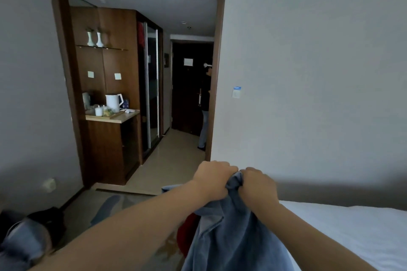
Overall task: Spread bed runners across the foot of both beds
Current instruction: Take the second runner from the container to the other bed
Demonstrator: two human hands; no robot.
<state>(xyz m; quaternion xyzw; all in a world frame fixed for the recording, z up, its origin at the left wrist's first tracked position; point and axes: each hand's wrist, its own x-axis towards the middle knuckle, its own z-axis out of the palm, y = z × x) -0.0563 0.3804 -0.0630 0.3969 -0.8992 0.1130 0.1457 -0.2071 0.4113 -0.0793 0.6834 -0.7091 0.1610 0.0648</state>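
- Reaches both bare arms straight forward, the left from the lower left corner, the right from the lower right, bringing the left hand (212, 179) and the right hand (257, 187) almost knuckle to knuckle in the middle of the view.
- Turns the backs of both hands upward, wrists level, with the fingers (229, 171) of each curled tight into a fist around cloth.
- Grips a soft blue fabric bed runner (233, 237) by one bunched top fold, squeezed between the two fists and poking up slightly where they meet.
- Lets the rest of the runner hang in loose folds beneath the wrists, down past the bottom of the view.
- Holds the runner at the left edge of a white-sheeted bed (352, 226); touching the mattress or not, cannot tell.
- Faces an entry hall beyond: a light-topped wooden desk (130, 115) carrying a white electric kettle (113, 100), and another person (206, 105) standing at a dark door.
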